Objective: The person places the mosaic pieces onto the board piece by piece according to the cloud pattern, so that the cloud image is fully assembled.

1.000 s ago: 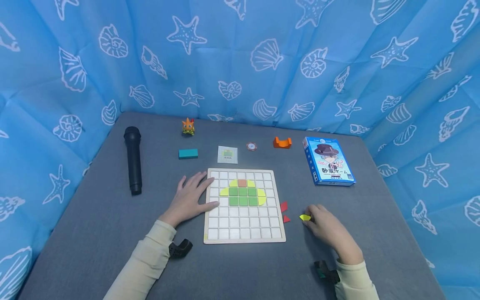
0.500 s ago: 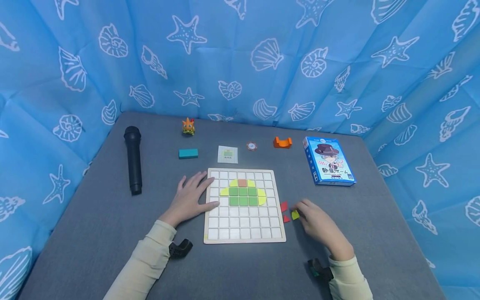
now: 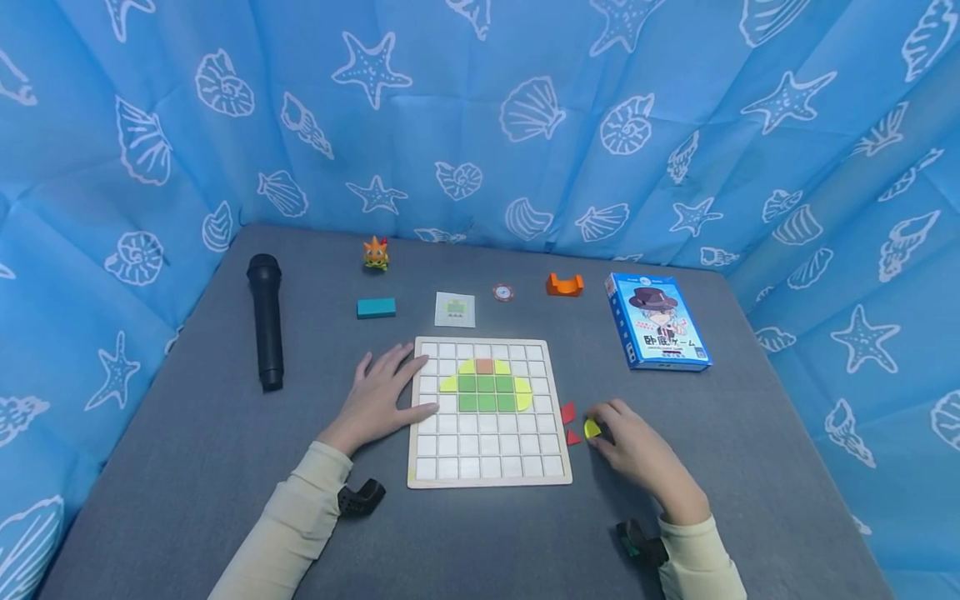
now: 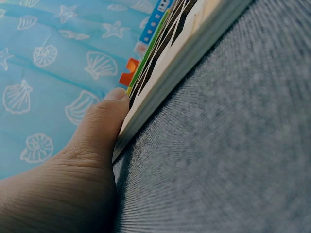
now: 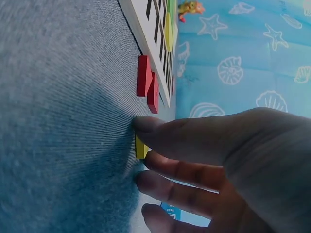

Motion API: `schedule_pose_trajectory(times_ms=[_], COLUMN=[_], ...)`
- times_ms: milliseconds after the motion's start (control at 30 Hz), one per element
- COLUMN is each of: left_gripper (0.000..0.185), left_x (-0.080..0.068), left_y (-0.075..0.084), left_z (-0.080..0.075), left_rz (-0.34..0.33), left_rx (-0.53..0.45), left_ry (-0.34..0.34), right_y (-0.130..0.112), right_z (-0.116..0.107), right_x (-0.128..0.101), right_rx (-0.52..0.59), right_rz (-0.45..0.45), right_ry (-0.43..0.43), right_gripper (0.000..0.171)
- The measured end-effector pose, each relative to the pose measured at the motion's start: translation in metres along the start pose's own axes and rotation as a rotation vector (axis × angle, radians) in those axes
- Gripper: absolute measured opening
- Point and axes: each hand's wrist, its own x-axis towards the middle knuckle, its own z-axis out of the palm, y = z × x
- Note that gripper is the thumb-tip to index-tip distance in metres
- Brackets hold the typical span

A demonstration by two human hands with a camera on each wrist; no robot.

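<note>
My left hand (image 3: 381,397) rests with spread fingers on the left rim of the square wooden grid board (image 3: 487,481); in the left wrist view its thumb (image 4: 99,121) lies over the board's edge. Green, yellow and brown pieces form a pattern in the board's upper half. Right of the board, my right hand (image 3: 637,446) pinches a yellow rounded piece (image 3: 592,428) between thumb and index finger, down at the tabletop. Part of that piece hides behind the thumb in the right wrist view. Two red pieces (image 5: 144,76) lie between this hand and the board.
Behind the board lie a small pattern card (image 3: 455,309), a poker chip (image 3: 503,292), a teal block (image 3: 377,307), an orange block (image 3: 565,285) and a toy figure (image 3: 377,253). A black microphone (image 3: 267,321) is at left, a blue game box (image 3: 658,322) at right.
My right hand has moved left with the yellow piece, closer to the red pieces. The yellow piece has turned in its fingers. My left hand stays on the board.
</note>
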Motion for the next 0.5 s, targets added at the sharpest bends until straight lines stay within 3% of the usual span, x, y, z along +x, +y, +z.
schedule_pose_trajectory(times_ms=[500], left_gripper=[0.083], left_x=[0.0002], left_y=[-0.0032], left_z=[0.0032], left_rz=[0.013], left_rx=[0.002], left_ry=[0.009], right_y=[0.0029], right_z=[0.0016], right_x=[-0.0028], right_rx=[-0.004], right_rz=[0.009], right_ry=[0.063], right_gripper=[0.036])
